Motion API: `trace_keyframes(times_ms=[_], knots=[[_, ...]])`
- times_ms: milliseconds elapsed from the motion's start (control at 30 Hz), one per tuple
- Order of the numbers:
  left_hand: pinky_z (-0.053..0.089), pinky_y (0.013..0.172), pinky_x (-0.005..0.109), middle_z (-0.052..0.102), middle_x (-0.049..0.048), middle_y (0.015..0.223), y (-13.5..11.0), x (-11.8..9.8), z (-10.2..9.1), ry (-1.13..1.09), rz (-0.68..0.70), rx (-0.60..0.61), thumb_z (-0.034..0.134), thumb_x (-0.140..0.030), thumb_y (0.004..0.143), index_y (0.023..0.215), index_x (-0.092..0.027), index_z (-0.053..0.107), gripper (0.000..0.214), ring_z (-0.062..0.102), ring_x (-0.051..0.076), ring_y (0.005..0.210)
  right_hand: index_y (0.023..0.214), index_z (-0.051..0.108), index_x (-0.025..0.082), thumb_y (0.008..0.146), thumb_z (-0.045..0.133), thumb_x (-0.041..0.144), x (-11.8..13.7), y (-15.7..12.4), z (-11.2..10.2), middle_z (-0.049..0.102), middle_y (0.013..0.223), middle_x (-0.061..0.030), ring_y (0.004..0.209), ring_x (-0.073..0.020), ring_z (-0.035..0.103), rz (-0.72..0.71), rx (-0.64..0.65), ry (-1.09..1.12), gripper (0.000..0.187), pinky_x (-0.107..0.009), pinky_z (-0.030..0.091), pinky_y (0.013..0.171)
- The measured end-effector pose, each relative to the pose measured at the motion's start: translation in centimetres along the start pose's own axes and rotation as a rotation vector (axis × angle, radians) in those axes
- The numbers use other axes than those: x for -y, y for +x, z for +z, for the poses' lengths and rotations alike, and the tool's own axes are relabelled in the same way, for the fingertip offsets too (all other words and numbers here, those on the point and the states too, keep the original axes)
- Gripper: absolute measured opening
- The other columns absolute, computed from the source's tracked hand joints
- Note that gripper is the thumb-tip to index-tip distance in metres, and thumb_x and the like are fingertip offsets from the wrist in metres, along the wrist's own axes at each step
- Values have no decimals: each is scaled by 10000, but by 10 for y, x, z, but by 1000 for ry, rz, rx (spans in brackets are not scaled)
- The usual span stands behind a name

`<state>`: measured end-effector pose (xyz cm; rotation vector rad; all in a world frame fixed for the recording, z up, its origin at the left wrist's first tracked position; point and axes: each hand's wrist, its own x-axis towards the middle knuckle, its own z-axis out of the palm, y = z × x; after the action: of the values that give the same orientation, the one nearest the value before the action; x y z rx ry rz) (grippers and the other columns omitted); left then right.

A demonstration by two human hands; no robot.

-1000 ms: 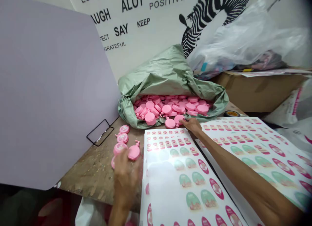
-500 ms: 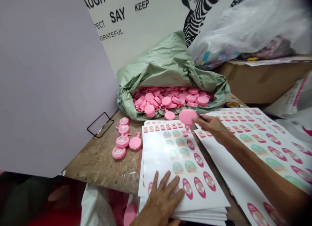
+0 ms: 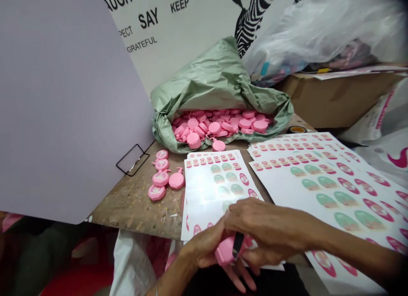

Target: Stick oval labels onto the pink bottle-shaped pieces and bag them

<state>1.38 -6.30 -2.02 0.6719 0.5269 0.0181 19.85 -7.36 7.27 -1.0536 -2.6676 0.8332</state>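
Both my hands meet low in front of me, over the near edge of a stack of sticker sheets (image 3: 216, 185). My left hand (image 3: 207, 247) is closed on a pink plastic cap (image 3: 225, 250). My right hand (image 3: 264, 228) lies over it, fingers curled, pinching a small dark object (image 3: 237, 244) against the cap. A green bag (image 3: 216, 87) lies open at the back, full of loose pink caps (image 3: 219, 126). Several finished pink caps (image 3: 161, 179) with labels lie in a short row left of the sheets.
A large lilac board (image 3: 63, 100) on a wire stand leans at the left. More sticker sheets (image 3: 325, 177) spread to the right. A cardboard box (image 3: 338, 98) and clear plastic bags (image 3: 321, 32) stand behind. The worn wooden tabletop (image 3: 134, 202) ends near me.
My right hand took a pink cap from the bag's mouth and carried it back to me. My left hand left the sheet and now grips that cap.
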Motion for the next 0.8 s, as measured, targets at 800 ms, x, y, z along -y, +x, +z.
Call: trace_keyframes(times_ms=[800], knots=[[477, 537, 212, 681, 72, 863, -2, 17, -20, 256, 537, -814, 741, -424, 720, 1085, -129, 628, 483, 602, 145, 653, 853, 581, 222, 825, 507, 526, -64, -44, 103, 654, 725, -33, 647, -204, 612, 1098, -773, 106, 315, -303, 442, 579]])
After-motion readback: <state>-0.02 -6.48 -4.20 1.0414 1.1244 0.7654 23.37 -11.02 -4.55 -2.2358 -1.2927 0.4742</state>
